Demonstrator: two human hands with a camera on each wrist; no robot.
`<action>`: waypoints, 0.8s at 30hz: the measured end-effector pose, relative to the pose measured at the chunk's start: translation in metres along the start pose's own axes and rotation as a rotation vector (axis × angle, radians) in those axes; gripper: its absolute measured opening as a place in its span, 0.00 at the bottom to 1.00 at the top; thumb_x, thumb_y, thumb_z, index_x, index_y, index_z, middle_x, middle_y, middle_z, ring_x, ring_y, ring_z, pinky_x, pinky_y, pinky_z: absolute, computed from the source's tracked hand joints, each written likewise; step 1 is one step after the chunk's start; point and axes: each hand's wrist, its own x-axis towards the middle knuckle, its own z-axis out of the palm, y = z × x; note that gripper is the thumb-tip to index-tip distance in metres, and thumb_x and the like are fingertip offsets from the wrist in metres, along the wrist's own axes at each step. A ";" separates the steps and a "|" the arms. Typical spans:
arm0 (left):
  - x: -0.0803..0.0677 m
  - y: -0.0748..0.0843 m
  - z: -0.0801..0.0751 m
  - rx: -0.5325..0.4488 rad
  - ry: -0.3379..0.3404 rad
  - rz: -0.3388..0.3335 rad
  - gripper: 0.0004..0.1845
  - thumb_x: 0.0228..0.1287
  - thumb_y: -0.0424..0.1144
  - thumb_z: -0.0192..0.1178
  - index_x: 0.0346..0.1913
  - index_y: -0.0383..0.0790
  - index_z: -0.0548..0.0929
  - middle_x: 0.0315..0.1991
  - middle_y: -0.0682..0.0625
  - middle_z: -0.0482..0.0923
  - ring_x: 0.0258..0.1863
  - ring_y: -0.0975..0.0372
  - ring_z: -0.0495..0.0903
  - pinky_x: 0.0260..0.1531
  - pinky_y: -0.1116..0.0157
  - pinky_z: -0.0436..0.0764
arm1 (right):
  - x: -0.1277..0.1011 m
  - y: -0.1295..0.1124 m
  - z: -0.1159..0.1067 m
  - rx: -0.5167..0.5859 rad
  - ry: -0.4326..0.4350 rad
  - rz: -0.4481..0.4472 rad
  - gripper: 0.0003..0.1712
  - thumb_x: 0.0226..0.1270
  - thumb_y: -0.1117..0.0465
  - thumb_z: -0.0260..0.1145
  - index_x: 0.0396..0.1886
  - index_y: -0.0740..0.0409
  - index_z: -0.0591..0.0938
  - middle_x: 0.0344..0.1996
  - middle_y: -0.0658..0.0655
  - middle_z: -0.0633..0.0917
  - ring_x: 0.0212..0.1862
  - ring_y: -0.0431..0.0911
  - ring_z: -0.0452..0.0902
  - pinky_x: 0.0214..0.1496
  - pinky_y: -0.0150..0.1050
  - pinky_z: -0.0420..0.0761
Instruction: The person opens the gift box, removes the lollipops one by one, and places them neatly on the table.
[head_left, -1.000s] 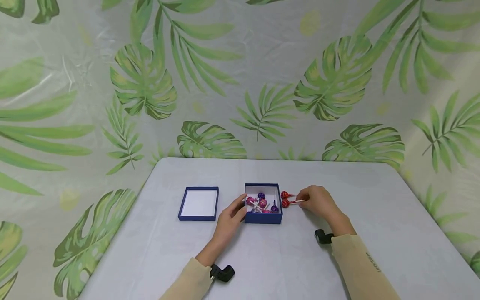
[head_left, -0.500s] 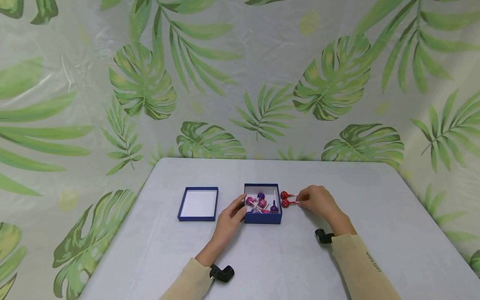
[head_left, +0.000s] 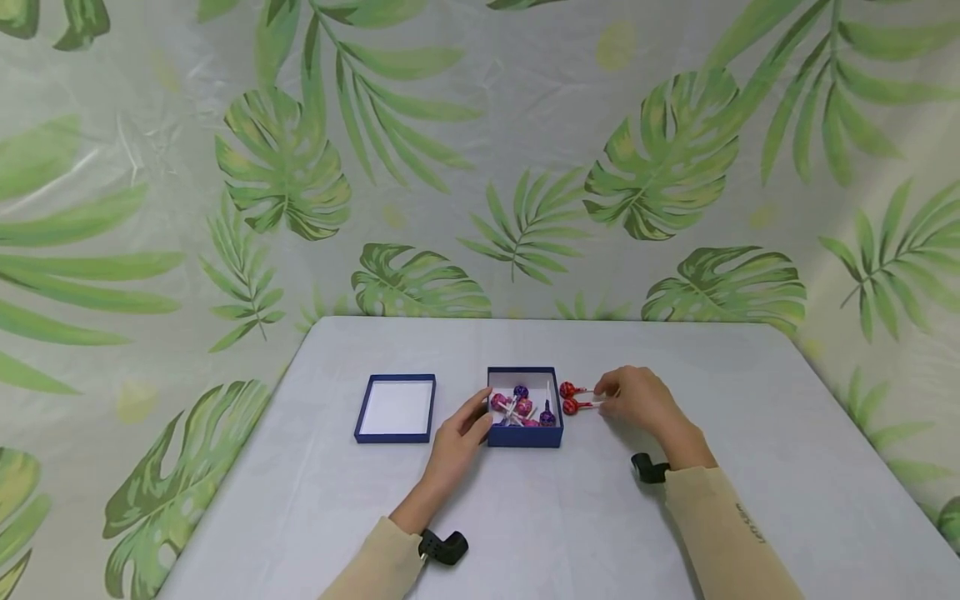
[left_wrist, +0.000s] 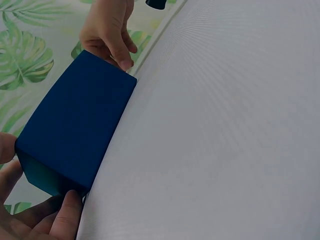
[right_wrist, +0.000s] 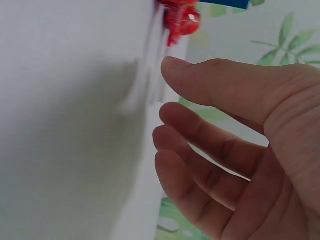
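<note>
Leaf-print backdrop behind grey surface (head_left: 570,517). My right hand (head_left: 637,400) relaxed, fingers loosely bent, grasping nothing, tips at white sticks of two red lollipops (head_left: 568,398) lying just right of blue box (head_left: 525,437). Judge them light, hard, wrapper slick; thin sticks best pinch point. My left hand (head_left: 459,433) grips box's left wall. More lollipops inside. Lid (head_left: 396,407) apart, left. Box wall close beside lollipop heads.

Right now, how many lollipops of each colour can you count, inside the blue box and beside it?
Red wrapped lollipops, on the table right of the open blue cardboard box: 2
Pink wrapped lollipops, in the box: about 3
Purple wrapped lollipops, in the box: 2
Total: about 7; those in the box overlap, so this count is uncertain.
</note>
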 end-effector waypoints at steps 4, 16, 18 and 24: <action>0.000 0.000 0.001 -0.011 -0.002 0.009 0.25 0.76 0.47 0.56 0.73 0.55 0.72 0.68 0.46 0.73 0.66 0.54 0.73 0.58 0.61 0.79 | -0.003 -0.004 -0.010 -0.016 0.015 0.014 0.13 0.60 0.63 0.73 0.46 0.54 0.89 0.39 0.56 0.85 0.39 0.50 0.77 0.40 0.48 0.80; 0.003 -0.001 -0.001 -0.022 -0.007 0.014 0.25 0.76 0.45 0.57 0.73 0.53 0.72 0.69 0.44 0.72 0.66 0.53 0.73 0.59 0.59 0.79 | -0.011 -0.025 -0.020 -0.036 0.116 -0.080 0.15 0.60 0.62 0.74 0.48 0.54 0.89 0.42 0.57 0.88 0.42 0.51 0.81 0.41 0.50 0.82; 0.003 -0.001 -0.001 -0.034 -0.010 0.014 0.25 0.76 0.44 0.57 0.73 0.51 0.72 0.69 0.43 0.72 0.66 0.52 0.73 0.59 0.58 0.79 | -0.010 -0.029 -0.019 -0.033 0.120 -0.094 0.15 0.60 0.62 0.75 0.48 0.54 0.89 0.42 0.57 0.88 0.42 0.50 0.81 0.41 0.50 0.82; -0.008 0.029 -0.003 -0.042 -0.027 -0.008 0.24 0.76 0.37 0.56 0.73 0.48 0.72 0.68 0.37 0.71 0.66 0.49 0.73 0.59 0.57 0.79 | -0.008 -0.045 -0.014 -0.008 0.114 -0.124 0.14 0.61 0.61 0.74 0.48 0.53 0.88 0.40 0.56 0.88 0.40 0.49 0.80 0.40 0.48 0.82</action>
